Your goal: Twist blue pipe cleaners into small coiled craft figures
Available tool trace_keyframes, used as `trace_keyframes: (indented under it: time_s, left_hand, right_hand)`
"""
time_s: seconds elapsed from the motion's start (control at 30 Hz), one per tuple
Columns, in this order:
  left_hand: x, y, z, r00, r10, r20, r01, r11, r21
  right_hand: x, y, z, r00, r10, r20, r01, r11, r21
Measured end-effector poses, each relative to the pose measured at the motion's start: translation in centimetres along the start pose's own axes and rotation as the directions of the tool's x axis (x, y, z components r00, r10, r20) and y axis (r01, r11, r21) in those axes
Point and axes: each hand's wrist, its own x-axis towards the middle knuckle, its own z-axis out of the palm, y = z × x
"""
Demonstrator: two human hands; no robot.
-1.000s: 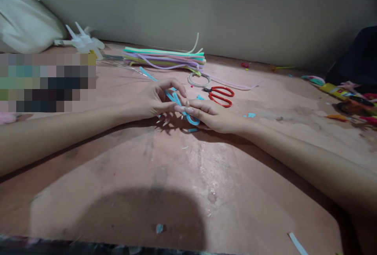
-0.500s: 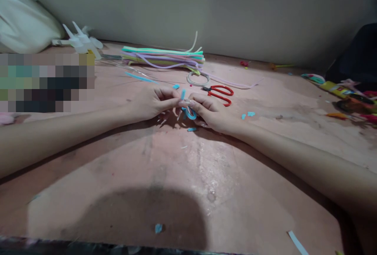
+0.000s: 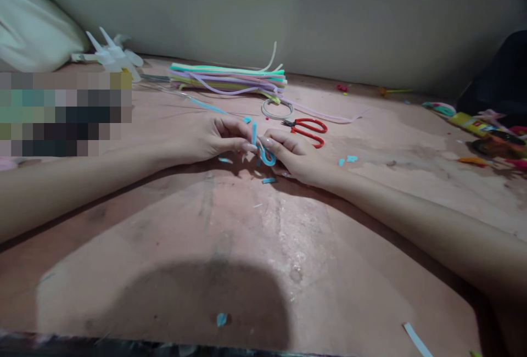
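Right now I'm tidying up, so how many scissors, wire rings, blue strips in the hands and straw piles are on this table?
Red scissors: 1
White ring: 1
Blue strip pinched by left hand and right hand: 1
Straw pile: 1
Total: 4

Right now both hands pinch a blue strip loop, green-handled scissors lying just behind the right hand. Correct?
Not quite: the scissors have red handles, not green, as the head view shows. The rest holds: the left hand and right hand pinch the blue strip loop, scissors just behind the right hand.
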Motion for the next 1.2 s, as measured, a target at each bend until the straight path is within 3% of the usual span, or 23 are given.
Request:
trace_keyframes:
  time_s: [0.27,0.43,0.6,0.93,1.2]
  left_hand:
    - [0.0,1.1,0.5,0.999,0.023,0.022,-0.024,1.0,0.02]
    - [-0.1,1.7,-0.8,0.995,0.051,0.082,-0.065,0.982,0.176]
    - [0.3,2.1,-1.5,0.986,0.054,0.16,-0.077,0.987,0.143]
    - [-0.2,2.2,-0.3,0.988,0.113,-0.105,-0.096,0.983,0.156]
    - [-0.3,1.5,0.9,0.979,0.147,-0.143,-0.139,0.988,0.064]
  right_hand:
    - [-0.1,0.3,0.1,0.998,-0.06,-0.019,0.059,0.996,-0.065]
    - [-0.1,0.1,-0.1,0.995,-0.094,0.039,0.098,0.989,-0.113]
    - [-0.5,-0.3,0.0,0.996,-0.017,0.084,0.015,0.999,0.029]
    - [-0.4,0.1,0.9,0.986,0.162,0.038,-0.165,0.924,0.346]
    - [-0.2,0.2,1.9,0.987,0.16,-0.028,-0.136,0.907,0.398]
